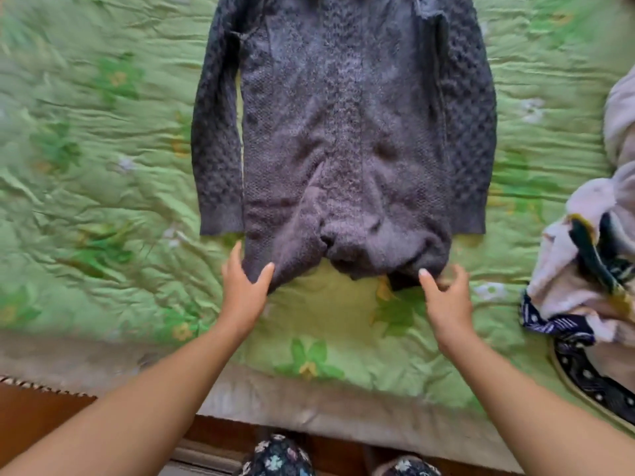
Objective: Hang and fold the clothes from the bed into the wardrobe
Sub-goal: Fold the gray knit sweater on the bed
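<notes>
A dark grey knitted sweater (343, 132) lies flat on the green floral bedspread (103, 166), sleeves straight along its sides, hem toward me and bunched in the middle. My left hand (245, 290) pinches the hem's left corner between thumb and fingers. My right hand (446, 297) pinches the hem's right corner, its fingers blurred.
A heap of other clothes (584, 269), pale pink with dark blue patterned pieces, sits at the bed's right edge. The bed's near edge (309, 407) runs across the bottom, with brown floor below it and my patterned trousers (275, 455) visible.
</notes>
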A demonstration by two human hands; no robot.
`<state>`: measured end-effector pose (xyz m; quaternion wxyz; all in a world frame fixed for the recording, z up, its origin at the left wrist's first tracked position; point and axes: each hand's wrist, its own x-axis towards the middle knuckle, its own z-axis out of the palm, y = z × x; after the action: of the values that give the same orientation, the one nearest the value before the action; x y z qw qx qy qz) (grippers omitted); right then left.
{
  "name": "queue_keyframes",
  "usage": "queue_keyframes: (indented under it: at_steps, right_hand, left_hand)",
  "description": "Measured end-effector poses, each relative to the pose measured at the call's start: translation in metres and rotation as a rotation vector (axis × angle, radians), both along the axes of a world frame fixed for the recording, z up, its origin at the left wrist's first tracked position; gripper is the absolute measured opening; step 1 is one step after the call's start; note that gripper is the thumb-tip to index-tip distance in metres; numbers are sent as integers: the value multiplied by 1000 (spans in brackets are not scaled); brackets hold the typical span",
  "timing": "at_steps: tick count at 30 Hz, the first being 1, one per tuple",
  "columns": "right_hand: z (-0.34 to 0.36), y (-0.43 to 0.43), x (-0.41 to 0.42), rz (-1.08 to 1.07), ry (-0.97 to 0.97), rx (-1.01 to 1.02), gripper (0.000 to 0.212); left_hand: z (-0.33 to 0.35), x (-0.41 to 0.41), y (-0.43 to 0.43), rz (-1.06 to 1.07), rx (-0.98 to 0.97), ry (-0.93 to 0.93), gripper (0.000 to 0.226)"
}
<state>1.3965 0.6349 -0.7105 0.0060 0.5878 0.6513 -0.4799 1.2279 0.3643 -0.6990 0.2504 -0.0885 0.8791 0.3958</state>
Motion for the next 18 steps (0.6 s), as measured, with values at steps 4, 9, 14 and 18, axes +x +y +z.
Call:
queue_keyframes:
  at_steps: [4, 9, 14, 18]
  right_hand:
    - [-4, 3, 0, -183, 123, -331, 8]
    - [8, 25, -35, -343, 223, -201, 13]
    - [31, 47, -6, -141, 88, 130, 10]
    - [21, 54, 36, 255, -212, 166, 17]
  left_hand:
    - [1, 18, -6, 167, 283, -253, 30]
    - [8, 3, 6, -12, 285, -144, 25]
    - [13, -13, -16, 25, 85, 73, 11]
    - [-2, 3, -47, -180, -229, -17, 16]
